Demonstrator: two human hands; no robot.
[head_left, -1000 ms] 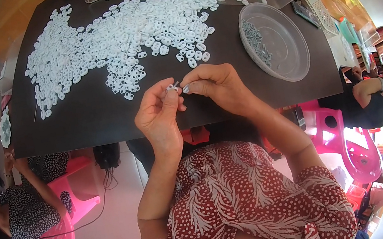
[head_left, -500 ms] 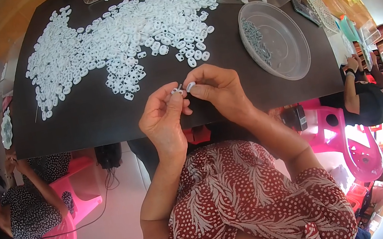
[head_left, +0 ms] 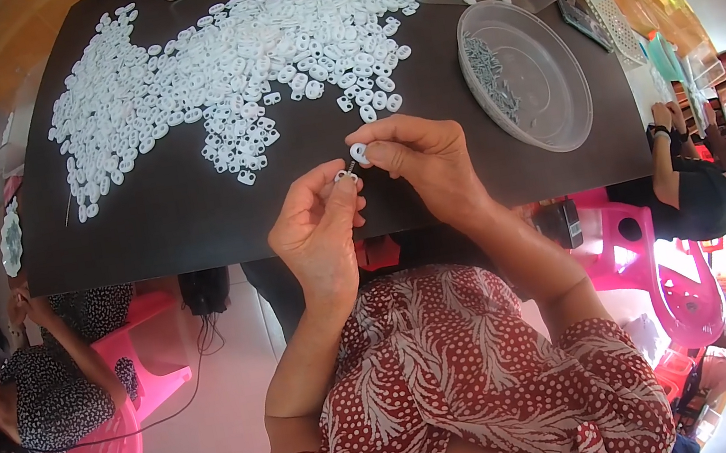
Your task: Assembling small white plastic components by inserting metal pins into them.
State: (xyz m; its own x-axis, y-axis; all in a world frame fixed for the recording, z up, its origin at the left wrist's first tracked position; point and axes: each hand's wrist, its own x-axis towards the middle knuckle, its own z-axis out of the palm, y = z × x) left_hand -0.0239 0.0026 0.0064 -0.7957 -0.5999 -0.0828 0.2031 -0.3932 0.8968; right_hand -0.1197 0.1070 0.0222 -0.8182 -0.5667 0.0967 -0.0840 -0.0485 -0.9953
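Just past the table's near edge, my left hand [head_left: 318, 234] pinches a small white plastic piece [head_left: 343, 177] between thumb and fingers. A thin dark screw [head_left: 352, 166] stands out from that piece toward my right hand [head_left: 431, 162]. The right thumb and forefinger grip a white oval piece [head_left: 358, 152] with its holed face partly showing, close to the screw's end. Whether the screw touches the oval piece I cannot tell. Beyond my hands lies a small cluster of squarish white pieces [head_left: 238, 142], joined to a wide heap of white oval pieces [head_left: 256, 47].
A round clear plastic tub [head_left: 576, 109] with grey screws [head_left: 489, 80] stands at the right of the dark table [head_left: 191, 231]. More white pieces lie on a clear sheet at the far right. One person [head_left: 712, 187] sits at right, another [head_left: 61, 373] at left, near pink chairs.
The oval piece in my right hand has turned, showing more of its face, and has risen slightly. The screw between my hands shows more clearly. Both hands keep their grip.
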